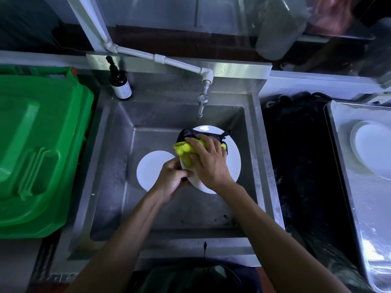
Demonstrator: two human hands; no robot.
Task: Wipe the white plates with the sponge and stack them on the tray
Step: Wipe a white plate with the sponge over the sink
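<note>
**A:** Hands first, from the head camera?

**B:** The right hand (208, 160) lies fingers-down on a yellow fluffy sponge with a dark mesh backing (186, 152), curled over it and pressing it onto a round white plate (232, 159) held over the middle of the square stainless steel sink (110, 166). The left hand (172, 179) grips that plate's rim at about 8 o'clock, fingers curled round the edge.

**A:** Is the plate flat?

**B:** I cannot tell for certain; it looks raised above the basin floor.

**A:** Any other plates?

**B:** A second round white plate (151, 169) lies on the sink floor at 9 o'clock of the held one, partly under the left hand. A third white plate (372, 149) rests on the shiny metal tray (347, 187) at 3 o'clock, well apart from the sink.

**A:** And around the basin?

**B:** A chrome tap (202, 105) on a white plastic pipe (182, 64) hangs at 12 o'clock, just above the held plate. A brown glass pump bottle with a white label (120, 83) stands on the sink's back rim at 11 o'clock. A green plastic bin lid (38, 144) fills the 9 o'clock side. A black mat (300, 155) lies between sink and tray.
</note>
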